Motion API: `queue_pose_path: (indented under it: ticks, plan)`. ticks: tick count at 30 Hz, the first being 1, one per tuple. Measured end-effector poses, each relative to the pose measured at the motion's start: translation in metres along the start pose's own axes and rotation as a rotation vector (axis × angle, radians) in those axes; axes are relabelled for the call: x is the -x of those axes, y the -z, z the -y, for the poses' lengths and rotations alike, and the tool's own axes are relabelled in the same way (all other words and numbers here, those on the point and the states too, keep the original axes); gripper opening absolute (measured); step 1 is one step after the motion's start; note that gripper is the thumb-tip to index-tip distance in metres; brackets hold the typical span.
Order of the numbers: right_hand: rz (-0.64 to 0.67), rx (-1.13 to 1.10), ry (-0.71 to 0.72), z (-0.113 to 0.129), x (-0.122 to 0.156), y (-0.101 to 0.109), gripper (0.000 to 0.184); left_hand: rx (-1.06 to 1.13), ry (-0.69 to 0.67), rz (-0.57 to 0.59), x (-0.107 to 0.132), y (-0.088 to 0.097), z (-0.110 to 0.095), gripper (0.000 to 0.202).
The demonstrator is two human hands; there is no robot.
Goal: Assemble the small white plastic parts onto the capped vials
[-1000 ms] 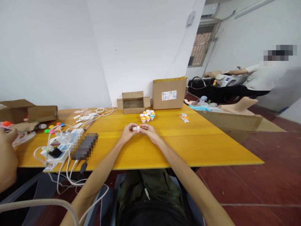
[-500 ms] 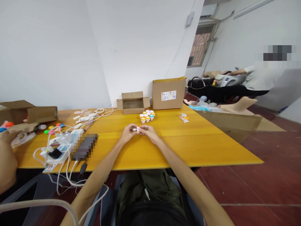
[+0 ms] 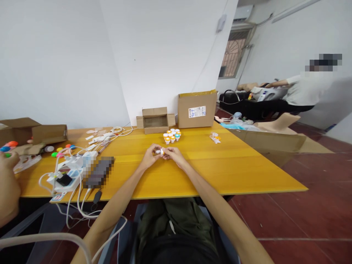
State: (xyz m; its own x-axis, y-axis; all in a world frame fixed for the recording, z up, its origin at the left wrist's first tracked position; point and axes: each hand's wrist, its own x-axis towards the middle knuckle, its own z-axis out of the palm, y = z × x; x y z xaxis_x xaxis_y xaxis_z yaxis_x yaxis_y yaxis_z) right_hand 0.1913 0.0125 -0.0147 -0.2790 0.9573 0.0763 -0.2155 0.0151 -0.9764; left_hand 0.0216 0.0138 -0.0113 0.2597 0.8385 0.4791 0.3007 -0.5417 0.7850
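Note:
Above the table, my left hand (image 3: 150, 157) and my right hand (image 3: 174, 155) meet fingertip to fingertip around a small capped container (image 3: 161, 151). Its clear end lies towards my left fingers. The white cap with a little orange on it is pinched by my right fingers. Both hands are closed on it, and the fingers partly cover it. Just beyond them stands a tight group of small capped containers (image 3: 172, 139), with white, orange and one green top. Farther right lie several small clear, white and orange pieces (image 3: 215, 137).
An open cardboard box (image 3: 156, 129) and a larger closed carton (image 3: 196, 110) stand by the wall. Left of my arms are a phone (image 3: 99, 171), a power strip (image 3: 73, 176) and white cables. Another person's hand (image 3: 9, 163) is at the far left, near colored balls.
My right fingers have shifted around the cap, and some orange now shows on it. At the far left, the other person's hand has moved and a green ball shows by it.

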Motion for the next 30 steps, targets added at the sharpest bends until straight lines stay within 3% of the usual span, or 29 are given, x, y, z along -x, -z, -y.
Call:
queue_pose_path:
  ticks: [4,8,16,25,30]
  plan:
    - [-0.031,-0.015,0.024,-0.0001,-0.0001,0.0004,0.035,0.013,0.068,-0.014,-0.0005,-0.0006,0.0021,0.045]
    - [-0.059,-0.006,0.047,-0.0025,-0.0022,0.0021,0.032,0.034,0.124,0.015,-0.0015,-0.0006,0.0015,0.030]
    - [-0.043,0.008,0.027,-0.0016,-0.0016,0.0023,0.034,0.088,0.084,0.027,-0.0012,-0.0009,-0.0021,0.024]
    - [-0.049,0.018,0.027,0.0003,-0.0006,-0.0002,0.036,0.064,0.085,-0.006,-0.0012,-0.0013,0.0002,0.033]
    - [-0.071,0.014,0.071,-0.0001,-0.0011,0.0003,0.038,0.054,0.121,0.043,-0.0021,-0.0015,0.0024,0.033]
